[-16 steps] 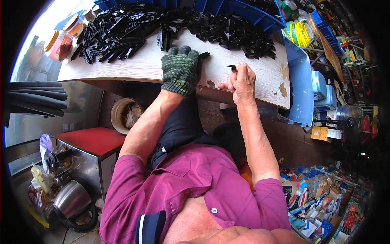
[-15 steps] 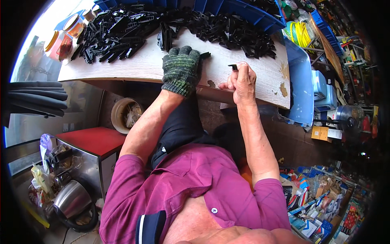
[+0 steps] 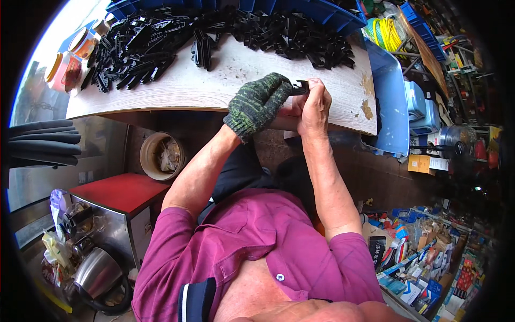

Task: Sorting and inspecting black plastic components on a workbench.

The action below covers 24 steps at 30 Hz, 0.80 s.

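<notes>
My left hand (image 3: pixel 257 104), in a dark green knitted glove, is closed around a black plastic part (image 3: pixel 299 88) above the front of the table. Only the right end of that part sticks out of the glove. My bare right hand (image 3: pixel 315 107) pinches at this same end, where a small black piece shows against the fingertips. Whether the two pieces are joined cannot be made out. Farther back lie a heap of long black parts (image 3: pixel 139 51) on the left and a heap of shorter black pieces (image 3: pixel 300 43) on the right. A few black parts (image 3: pixel 202 51) stand apart between them.
The pale worktop (image 3: pixel 241 64) has a worn front right corner. Blue crates (image 3: pixel 300 13) line its back, and a light blue bin (image 3: pixel 390 102) stands at its right end. Two jars (image 3: pixel 63 70) sit at the left. Below are a round bucket (image 3: pixel 161 155) and a red-topped cabinet (image 3: pixel 115 190).
My left hand has moved right and turned, bringing its black part to my right hand's small piece. The right hand has shifted slightly, and the hands now meet.
</notes>
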{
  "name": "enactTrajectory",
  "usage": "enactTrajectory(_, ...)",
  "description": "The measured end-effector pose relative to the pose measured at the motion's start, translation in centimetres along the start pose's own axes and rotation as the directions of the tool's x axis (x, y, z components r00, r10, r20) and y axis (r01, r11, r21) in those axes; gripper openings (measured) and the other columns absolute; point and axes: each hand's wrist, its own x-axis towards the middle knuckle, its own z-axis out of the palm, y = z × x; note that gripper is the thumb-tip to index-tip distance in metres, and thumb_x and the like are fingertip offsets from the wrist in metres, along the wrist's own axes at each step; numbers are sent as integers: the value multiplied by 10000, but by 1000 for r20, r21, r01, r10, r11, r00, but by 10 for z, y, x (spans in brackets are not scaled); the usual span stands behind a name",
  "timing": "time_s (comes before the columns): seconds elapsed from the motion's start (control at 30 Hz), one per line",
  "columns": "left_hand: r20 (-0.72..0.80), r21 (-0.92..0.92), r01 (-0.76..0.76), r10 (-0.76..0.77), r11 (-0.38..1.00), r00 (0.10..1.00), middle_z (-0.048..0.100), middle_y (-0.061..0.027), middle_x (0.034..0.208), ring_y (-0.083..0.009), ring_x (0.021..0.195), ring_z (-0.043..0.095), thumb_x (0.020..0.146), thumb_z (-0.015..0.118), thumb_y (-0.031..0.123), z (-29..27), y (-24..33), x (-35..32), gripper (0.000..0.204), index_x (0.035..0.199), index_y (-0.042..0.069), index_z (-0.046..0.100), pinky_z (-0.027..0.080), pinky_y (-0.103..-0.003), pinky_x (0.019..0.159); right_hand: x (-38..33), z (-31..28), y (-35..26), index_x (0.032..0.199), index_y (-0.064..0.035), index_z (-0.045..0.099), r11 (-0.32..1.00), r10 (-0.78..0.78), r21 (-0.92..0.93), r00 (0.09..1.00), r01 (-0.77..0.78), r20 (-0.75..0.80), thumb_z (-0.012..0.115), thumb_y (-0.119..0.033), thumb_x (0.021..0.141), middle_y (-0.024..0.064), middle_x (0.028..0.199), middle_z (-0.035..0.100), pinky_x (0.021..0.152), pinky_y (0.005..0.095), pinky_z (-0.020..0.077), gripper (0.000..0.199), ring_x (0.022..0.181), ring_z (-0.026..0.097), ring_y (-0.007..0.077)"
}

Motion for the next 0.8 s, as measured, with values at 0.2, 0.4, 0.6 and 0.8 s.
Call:
enactTrajectory(0.2, -2, 61, -10, 10, 998, 1000, 682, -170, 1030, -384, 947, 651, 996, 535, 249, 8, -9, 3, 252, 1107, 55, 652, 516, -455, 784, 6, -10, 20, 831, -108, 545, 985, -111, -128, 993, 114, 32, 478, -281, 983, -16, 592, 444, 409, 264, 350, 240, 425, 406, 99)
enactTrajectory(0.4, -253, 124, -141, 169, 982, 953, 670, -158, 946, -315, 855, 659, 1000, 553, 172, 34, -5, 2, 216, 1128, 24, 645, 518, -381, 781, -7, 1, 0, 732, -76, 504, 994, -74, -86, 992, 65, -104, 486, -170, 968, -42, 640, 395, 504, 262, 351, 255, 553, 376, 67)
enactTrajectory(0.6, -135, 164, 3, 20, 986, 991, 639, -176, 1116, -360, 1011, 632, 987, 533, 171, 25, -6, 3, 230, 1141, 31, 633, 501, -438, 859, -6, -4, 3, 725, -92, 490, 996, -72, -57, 995, 68, -76, 498, -177, 966, -46, 628, 402, 499, 259, 358, 256, 544, 388, 63)
enactTrajectory(0.8, -74, 546, -96, 162, 832, 984, 589, -268, 1180, -430, 951, 631, 860, 616, 160, 51, 11, 4, 386, 1204, -14, 596, 521, -513, 774, -10, -4, 1, 725, -100, 455, 980, -177, -98, 983, 172, -51, 529, -181, 977, -73, 687, 374, 566, 242, 311, 275, 645, 334, 42)
